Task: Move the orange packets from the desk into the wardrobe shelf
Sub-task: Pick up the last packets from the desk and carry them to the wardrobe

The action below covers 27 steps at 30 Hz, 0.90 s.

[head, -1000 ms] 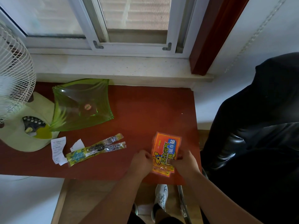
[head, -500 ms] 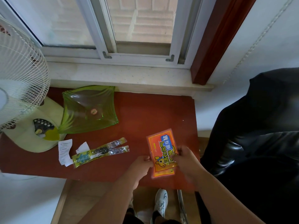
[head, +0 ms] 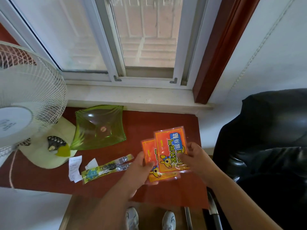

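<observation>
Two orange packets with a blue label and a cartoon deer are held up above the red-brown desk, fanned so one overlaps the other. My left hand grips the lower left edge of the rear packet. My right hand pinches the right side of the front packet. Both packets are clear of the desk top. No wardrobe shelf is in view.
A green glass dish and a white fan stand at the left of the desk. Paper slips and a long yellow-green wrapper lie near the front edge. A black leather chair is at the right.
The packets have been lifted off the desk and raised higher. They are now fanned apart into two instead of stacked. The camera has tilted up toward the window.
</observation>
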Available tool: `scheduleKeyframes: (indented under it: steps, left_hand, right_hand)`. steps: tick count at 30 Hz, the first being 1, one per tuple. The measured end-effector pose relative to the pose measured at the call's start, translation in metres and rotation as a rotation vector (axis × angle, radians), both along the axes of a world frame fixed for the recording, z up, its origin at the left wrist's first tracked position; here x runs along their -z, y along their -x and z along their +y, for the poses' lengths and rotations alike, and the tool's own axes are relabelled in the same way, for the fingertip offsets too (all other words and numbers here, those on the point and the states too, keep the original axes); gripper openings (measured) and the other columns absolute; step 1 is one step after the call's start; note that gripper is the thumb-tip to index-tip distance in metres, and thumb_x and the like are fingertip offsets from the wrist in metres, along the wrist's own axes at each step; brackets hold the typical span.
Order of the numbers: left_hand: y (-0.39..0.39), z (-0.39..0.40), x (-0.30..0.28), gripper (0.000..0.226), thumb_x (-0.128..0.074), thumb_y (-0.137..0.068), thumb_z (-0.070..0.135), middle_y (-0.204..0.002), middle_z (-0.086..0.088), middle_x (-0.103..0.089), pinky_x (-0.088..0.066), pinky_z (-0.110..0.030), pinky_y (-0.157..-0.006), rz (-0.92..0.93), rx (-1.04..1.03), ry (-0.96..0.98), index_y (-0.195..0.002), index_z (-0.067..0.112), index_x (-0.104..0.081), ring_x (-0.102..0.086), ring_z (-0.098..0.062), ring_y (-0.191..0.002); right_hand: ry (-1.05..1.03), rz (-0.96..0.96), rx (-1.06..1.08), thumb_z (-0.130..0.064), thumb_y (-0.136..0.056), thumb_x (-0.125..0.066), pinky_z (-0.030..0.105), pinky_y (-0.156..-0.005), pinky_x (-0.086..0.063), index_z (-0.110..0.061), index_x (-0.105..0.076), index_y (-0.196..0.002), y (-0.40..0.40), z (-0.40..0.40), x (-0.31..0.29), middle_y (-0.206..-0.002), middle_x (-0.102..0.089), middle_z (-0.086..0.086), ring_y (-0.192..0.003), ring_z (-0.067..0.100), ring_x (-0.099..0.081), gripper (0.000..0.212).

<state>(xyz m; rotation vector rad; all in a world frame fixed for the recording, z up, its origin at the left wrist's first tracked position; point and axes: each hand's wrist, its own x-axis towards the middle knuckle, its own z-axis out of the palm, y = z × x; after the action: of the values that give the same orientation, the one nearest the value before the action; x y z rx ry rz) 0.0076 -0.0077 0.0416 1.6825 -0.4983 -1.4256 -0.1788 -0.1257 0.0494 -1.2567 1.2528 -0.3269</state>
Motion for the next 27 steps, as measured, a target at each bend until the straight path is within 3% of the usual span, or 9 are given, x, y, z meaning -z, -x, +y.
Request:
scheduleKeyframes:
  steps: [2,5,9,12,14,17,20,24,27]
  left_hand:
    - [-0.003,-0.004,-0.018,0.027,-0.056,-0.103,0.016,-0.116,0.001,-0.071,-0.064,-0.043,-0.062,-0.131,0.044,0.071,-0.123,0.034,-0.054,-0.076,-0.022,-0.093]
    - [-0.009,-0.011,-0.040,0.027,-0.056,-0.103,0.019,-0.114,0.003,-0.070,-0.064,-0.043,-0.060,-0.332,0.086,0.141,-0.121,0.039,-0.054,-0.075,-0.020,-0.091]
    - [-0.022,-0.016,-0.060,0.023,-0.054,-0.101,0.035,-0.115,0.012,-0.071,-0.061,-0.050,-0.085,-0.528,0.121,0.157,-0.121,0.046,-0.051,-0.072,-0.015,-0.101]
    - [-0.025,-0.022,-0.077,0.018,-0.053,-0.103,0.033,-0.112,0.013,-0.072,-0.060,-0.044,-0.084,-0.539,0.155,0.200,-0.114,0.047,-0.053,-0.072,-0.011,-0.098]
    - [-0.024,-0.028,-0.088,0.021,-0.054,-0.104,0.026,-0.111,0.012,-0.072,-0.059,-0.031,-0.077,-0.526,0.165,0.239,-0.107,0.046,-0.054,-0.071,-0.008,-0.098]
    - [-0.024,-0.035,-0.103,0.022,-0.054,-0.104,0.022,-0.110,0.011,-0.072,-0.055,-0.027,-0.076,-0.530,0.200,0.307,-0.112,0.043,-0.055,-0.070,-0.005,-0.096]
    - [-0.024,-0.037,-0.118,0.022,-0.053,-0.104,0.023,-0.104,0.016,-0.072,-0.051,-0.011,-0.056,-0.492,0.249,0.362,-0.115,0.042,-0.055,-0.072,0.003,-0.084]
    - [-0.033,-0.040,-0.130,0.017,-0.054,-0.103,0.032,-0.104,0.016,-0.074,-0.060,-0.034,-0.079,-0.506,0.320,0.404,-0.109,0.048,-0.057,-0.073,-0.004,-0.091]
    - [-0.044,-0.038,-0.132,0.017,-0.055,-0.103,0.033,-0.104,0.020,-0.070,-0.055,-0.039,-0.086,-0.540,0.374,0.417,-0.103,0.049,-0.051,-0.069,-0.005,-0.094]
  right_hand:
    - [0.051,0.027,-0.013,-0.022,-0.092,-0.079,0.049,-0.080,-0.065,-0.019,-0.060,-0.112,0.000,0.000,-0.013,-0.097,-0.082,-0.003,-0.084,0.016,-0.081,0.028]
    - [0.140,0.059,-0.002,-0.023,-0.092,-0.079,0.053,-0.081,-0.065,-0.024,-0.061,-0.108,0.002,-0.002,-0.032,-0.097,-0.082,-0.003,-0.085,0.018,-0.080,0.024]
    - [0.254,0.104,0.016,-0.026,-0.096,-0.072,0.049,-0.086,-0.064,-0.029,-0.063,-0.113,0.010,-0.005,-0.063,-0.103,-0.080,-0.005,-0.089,0.015,-0.079,0.020]
    - [0.309,0.124,0.085,-0.025,-0.101,-0.066,0.036,-0.080,-0.064,-0.031,-0.058,-0.114,0.020,-0.002,-0.090,-0.103,-0.077,-0.006,-0.086,0.010,-0.077,0.017]
    - [0.349,0.123,0.147,-0.024,-0.101,-0.065,0.035,-0.080,-0.063,-0.032,-0.057,-0.116,0.026,0.002,-0.107,-0.104,-0.076,-0.008,-0.087,0.009,-0.076,0.019]
    - [0.414,0.126,0.224,-0.021,-0.101,-0.066,0.035,-0.080,-0.063,-0.030,-0.057,-0.115,0.034,0.010,-0.127,-0.105,-0.075,-0.008,-0.088,0.009,-0.075,0.019]
    - [0.440,0.138,0.313,-0.020,-0.100,-0.067,0.032,-0.077,-0.062,-0.029,-0.058,-0.109,0.038,0.024,-0.140,-0.102,-0.075,-0.009,-0.087,0.007,-0.075,0.016]
    - [0.423,0.113,0.470,-0.019,-0.098,-0.071,0.041,-0.083,-0.065,-0.029,-0.060,-0.108,0.035,0.048,-0.146,-0.102,-0.078,-0.006,-0.089,0.011,-0.077,0.018]
    - [0.384,0.094,0.592,-0.018,-0.095,-0.073,0.048,-0.086,-0.064,-0.034,-0.060,-0.107,0.029,0.071,-0.142,-0.102,-0.079,-0.006,-0.088,0.013,-0.078,0.023]
